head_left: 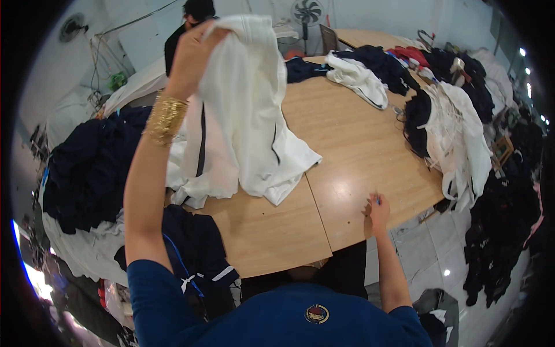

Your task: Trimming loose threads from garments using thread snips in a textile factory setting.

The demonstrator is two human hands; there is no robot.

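Observation:
My left hand (195, 55) is raised high over the table and closed on the top edge of a pair of white trousers (254, 110). The trousers hang down with dark stripes on them, and their lower ends rest on the wooden table (283, 234). At the table's near edge on the right, my right hand (379, 213) has its fingers curled around a small tool with a blue part; its kind is too small to make out. A gold band (166, 120) wraps my left wrist.
Navy garments (95, 168) are heaped on the left, and another navy garment (193, 240) hangs at the near edge. White garments (459, 139) drape over the right side. Dark clothes (497, 243) lie beyond the table. A person (196, 11) is at the back.

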